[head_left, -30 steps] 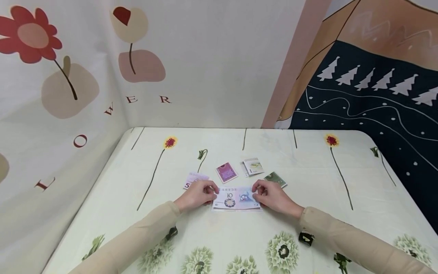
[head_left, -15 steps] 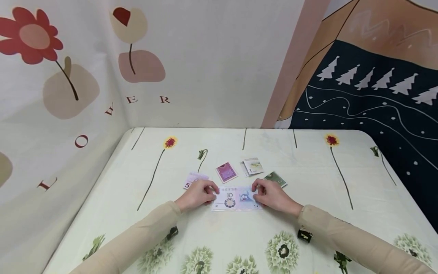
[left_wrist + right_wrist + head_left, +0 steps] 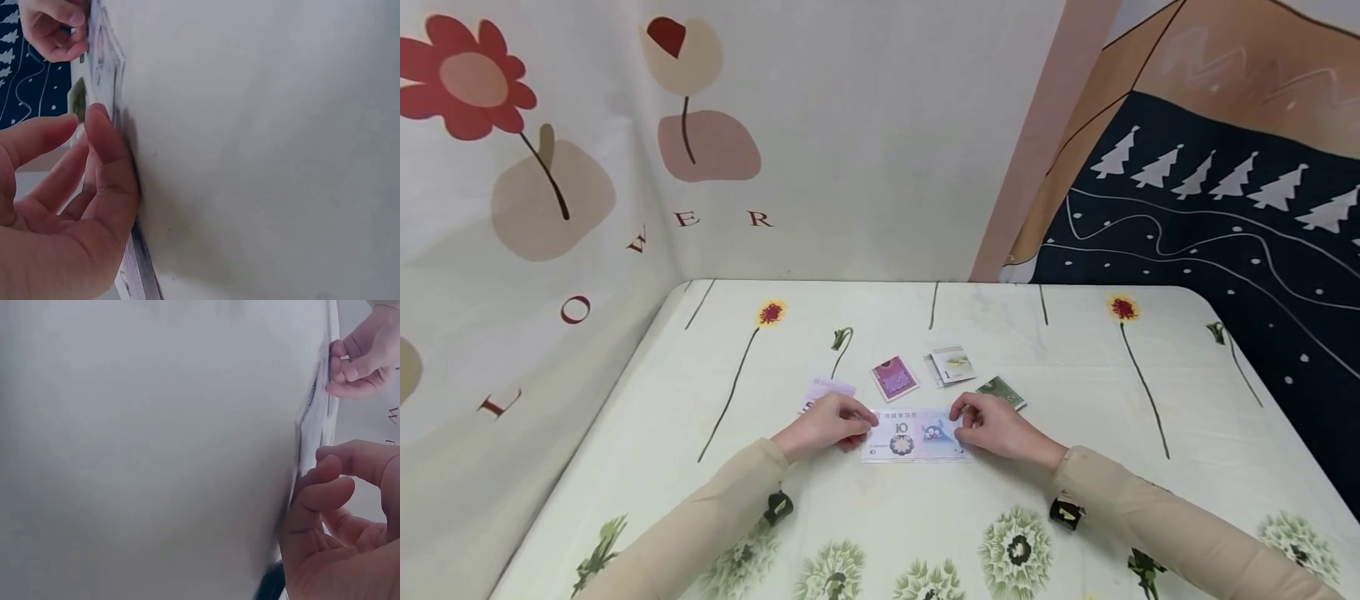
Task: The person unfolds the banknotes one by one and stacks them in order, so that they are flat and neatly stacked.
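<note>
A pale violet play banknote [image 3: 917, 447], printed with a 10 and a blue cartoon creature, lies face up across the front of the group of notes. The left hand [image 3: 827, 427] is at its left end, thumb and index finger parted in the left wrist view, fingertips right at the note's edge. At the right end, the right hand [image 3: 1002, 429] pinches the note with curled fingers, close to the tablecloth. A further sheet edge shows under the note. Part of a violet note [image 3: 829, 389] marked 5 is hidden behind the left hand.
Behind the hands lie a purple folded note [image 3: 895, 378], a white folded note [image 3: 953, 364] marked 1, and a green note [image 3: 1002, 392] partly covered by the right hand. Flower-printed cloth [image 3: 917, 517] covers the table; patterned curtains [image 3: 865, 150] stand behind and left.
The note marked 10 has settled flatter, its front edge lower than a second ago. The left hand has shifted slightly left; the right hand stays at the note's right end.
</note>
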